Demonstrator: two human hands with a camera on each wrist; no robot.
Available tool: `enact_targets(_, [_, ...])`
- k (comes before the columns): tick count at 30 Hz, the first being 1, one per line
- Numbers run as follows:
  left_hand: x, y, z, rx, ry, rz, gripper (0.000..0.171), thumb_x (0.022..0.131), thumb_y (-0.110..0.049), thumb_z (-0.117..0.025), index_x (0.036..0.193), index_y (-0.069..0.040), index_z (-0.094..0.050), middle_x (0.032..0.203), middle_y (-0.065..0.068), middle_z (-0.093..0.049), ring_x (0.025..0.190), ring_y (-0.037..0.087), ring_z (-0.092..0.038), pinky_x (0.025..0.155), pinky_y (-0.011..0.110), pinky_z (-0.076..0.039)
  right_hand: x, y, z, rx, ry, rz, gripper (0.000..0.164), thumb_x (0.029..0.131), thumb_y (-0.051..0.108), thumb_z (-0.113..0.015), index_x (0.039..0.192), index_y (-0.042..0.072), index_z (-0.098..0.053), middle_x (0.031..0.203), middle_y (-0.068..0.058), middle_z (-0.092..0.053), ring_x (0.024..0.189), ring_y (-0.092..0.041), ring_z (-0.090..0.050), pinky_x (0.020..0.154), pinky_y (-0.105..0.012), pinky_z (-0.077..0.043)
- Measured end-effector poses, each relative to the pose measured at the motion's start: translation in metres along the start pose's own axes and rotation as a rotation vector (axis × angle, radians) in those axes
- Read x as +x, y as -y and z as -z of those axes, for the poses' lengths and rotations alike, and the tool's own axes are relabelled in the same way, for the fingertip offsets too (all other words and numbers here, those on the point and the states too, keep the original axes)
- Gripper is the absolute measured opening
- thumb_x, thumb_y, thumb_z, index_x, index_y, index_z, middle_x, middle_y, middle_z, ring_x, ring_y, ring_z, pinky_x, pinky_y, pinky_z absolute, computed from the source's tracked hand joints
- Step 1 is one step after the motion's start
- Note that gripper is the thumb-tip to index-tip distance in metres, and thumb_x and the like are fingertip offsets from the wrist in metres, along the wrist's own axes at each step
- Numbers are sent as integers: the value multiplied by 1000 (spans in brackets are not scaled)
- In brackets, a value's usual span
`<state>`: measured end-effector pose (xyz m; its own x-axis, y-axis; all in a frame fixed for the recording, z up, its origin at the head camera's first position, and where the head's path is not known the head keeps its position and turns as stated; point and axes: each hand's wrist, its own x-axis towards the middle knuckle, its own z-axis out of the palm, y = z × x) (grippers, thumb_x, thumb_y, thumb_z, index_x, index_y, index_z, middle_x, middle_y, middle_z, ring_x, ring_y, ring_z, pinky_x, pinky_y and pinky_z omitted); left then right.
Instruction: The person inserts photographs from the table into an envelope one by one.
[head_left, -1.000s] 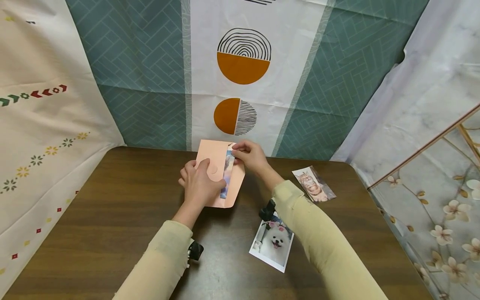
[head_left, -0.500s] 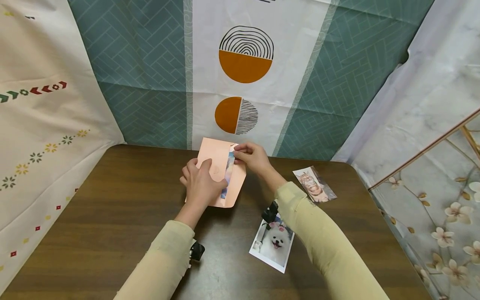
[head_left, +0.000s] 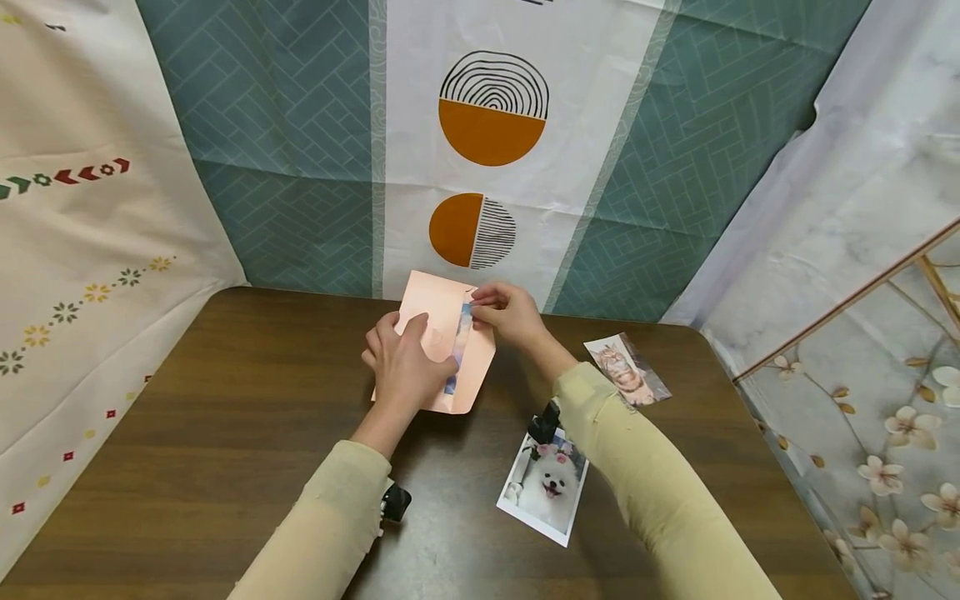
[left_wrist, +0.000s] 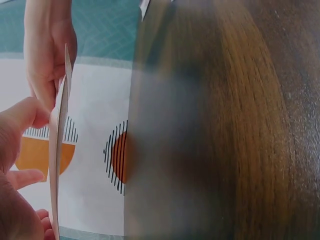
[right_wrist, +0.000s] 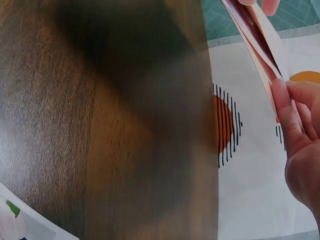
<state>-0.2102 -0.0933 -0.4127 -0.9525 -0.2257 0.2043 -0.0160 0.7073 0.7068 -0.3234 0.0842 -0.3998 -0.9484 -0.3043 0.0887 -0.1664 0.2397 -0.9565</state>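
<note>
A peach-coloured envelope (head_left: pixel 435 296) is held up off the table, its flap unfolded to the right. My left hand (head_left: pixel 408 367) grips it from the left, thumb across the front near the opening. A blue-and-purple photo card (head_left: pixel 461 342) sits mostly inside, with only a narrow strip showing at the opening. My right hand (head_left: pixel 513 317) pinches the card's upper end between thumb and fingers, right at the envelope's edge. Seen edge-on in the left wrist view, the envelope (left_wrist: pixel 57 150) is thin and slightly bowed. The right wrist view shows its opening gaping around the card.
A photo of a white dog (head_left: pixel 547 492) lies on the brown wooden table (head_left: pixel 225 433), below my right forearm. Farther right lies a cat picture (head_left: pixel 622 367) in a clear sleeve. Patterned cloths (head_left: pixel 300 167) enclose the table at the back and sides.
The envelope has tilted slightly clockwise and shifted a little right with both hands. The visible strip of card looks slightly narrower. Both loose pictures stay where they were.
</note>
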Motion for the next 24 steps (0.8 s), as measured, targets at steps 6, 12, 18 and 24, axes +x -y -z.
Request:
enact_targets(6, [0,1,-1,-5,-7,-8,74,77,-34,-85,143,-8,-63,155,29,-35,143,49,-29,109,68,-24,1,2,-4,86,-27,-24,27,96,-5,-75,122,-9,-69,107,-18,-74,83,-12,-73,80,-32,-64])
enact_targets(12, [-1,0,1,5,-3,-4,71,79,-36,-85,140,-5,-65,156,29,-35,142,49,-29,109,68,-24,-3,6,1,97,-30,-50,24,97,-3,-74,119,-10,-68,104,-23,-76,81,-17,-76,83,-38,-64])
enact_targets(18, [-1,-3,2,13,11,6,70,80,-37,-84,138,-3,-66,155,30,-35,142,49,-29,109,67,-25,-5,5,5,65,16,-85,23,98,1,-75,118,-9,-70,102,-22,-78,81,-17,-78,88,-45,-63])
enact_targets(24, [-3,-6,1,15,25,12,68,80,-38,-84,135,-1,-68,154,31,-37,141,49,-30,107,66,-26,-5,2,7,75,62,-101,29,100,2,-73,126,-10,-68,110,-21,-78,92,-17,-79,92,-38,-62])
